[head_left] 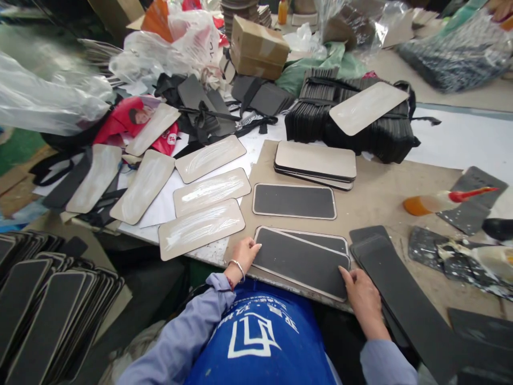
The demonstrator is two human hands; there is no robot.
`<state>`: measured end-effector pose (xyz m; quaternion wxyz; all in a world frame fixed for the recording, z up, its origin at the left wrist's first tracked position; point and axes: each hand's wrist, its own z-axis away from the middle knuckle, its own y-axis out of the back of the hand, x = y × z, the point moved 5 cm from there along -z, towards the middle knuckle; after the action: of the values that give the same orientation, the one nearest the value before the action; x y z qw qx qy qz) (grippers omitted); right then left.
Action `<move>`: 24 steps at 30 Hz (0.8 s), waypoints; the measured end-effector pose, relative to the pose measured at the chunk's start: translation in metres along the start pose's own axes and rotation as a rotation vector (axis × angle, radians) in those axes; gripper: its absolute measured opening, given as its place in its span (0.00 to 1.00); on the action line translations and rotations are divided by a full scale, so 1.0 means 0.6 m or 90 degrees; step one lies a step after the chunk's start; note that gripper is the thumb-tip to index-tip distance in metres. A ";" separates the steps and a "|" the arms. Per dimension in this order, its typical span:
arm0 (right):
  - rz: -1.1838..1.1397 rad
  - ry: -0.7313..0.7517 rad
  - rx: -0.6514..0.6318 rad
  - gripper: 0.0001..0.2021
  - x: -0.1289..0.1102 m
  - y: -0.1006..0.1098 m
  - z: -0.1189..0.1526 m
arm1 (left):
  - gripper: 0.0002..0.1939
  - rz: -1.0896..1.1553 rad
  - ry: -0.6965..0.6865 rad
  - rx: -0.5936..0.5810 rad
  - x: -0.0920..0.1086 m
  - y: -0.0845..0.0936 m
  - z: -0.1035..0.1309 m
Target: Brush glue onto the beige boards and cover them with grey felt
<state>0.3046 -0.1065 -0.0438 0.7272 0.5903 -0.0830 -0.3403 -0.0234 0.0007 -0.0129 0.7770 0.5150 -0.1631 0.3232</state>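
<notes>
My left hand pinches the left end of a dark panel with a beige rim at the table's front edge. At its right end, my right hand has thumb and fingers on the same panel. This panel lies slightly tilted over another rimmed panel, whose upper right part shows. Just beyond lies a single dark rimmed panel, and behind it a small stack of beige boards. Left of my hands, several beige boards with white smears are spread out.
Long dark strips lie to the right, near a glue bottle with a red nozzle and a glue-stained container. Strapped dark bundles and a cardboard box stand behind. Rimmed panels are piled at lower left.
</notes>
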 end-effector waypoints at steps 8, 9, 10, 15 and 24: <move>-0.012 0.004 0.049 0.17 -0.007 0.000 0.009 | 0.12 -0.096 -0.033 -0.021 0.006 0.003 -0.001; -0.016 0.003 0.054 0.17 -0.008 0.000 0.010 | 0.11 -0.122 -0.044 -0.021 0.007 0.004 -0.002; -0.020 0.004 0.056 0.16 -0.010 0.000 0.010 | 0.11 -0.146 -0.056 -0.020 0.009 0.005 -0.002; -0.048 -0.003 0.066 0.15 -0.009 -0.001 0.010 | 0.12 -0.198 -0.067 -0.052 0.013 0.008 -0.007; -0.095 -0.022 0.059 0.14 -0.008 -0.002 0.008 | 0.13 -0.192 -0.056 -0.066 0.014 0.009 -0.010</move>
<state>0.2981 -0.1078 -0.0420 0.6704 0.6217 -0.0669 -0.3995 -0.0212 0.0104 -0.0065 0.8342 0.5068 -0.1343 0.1707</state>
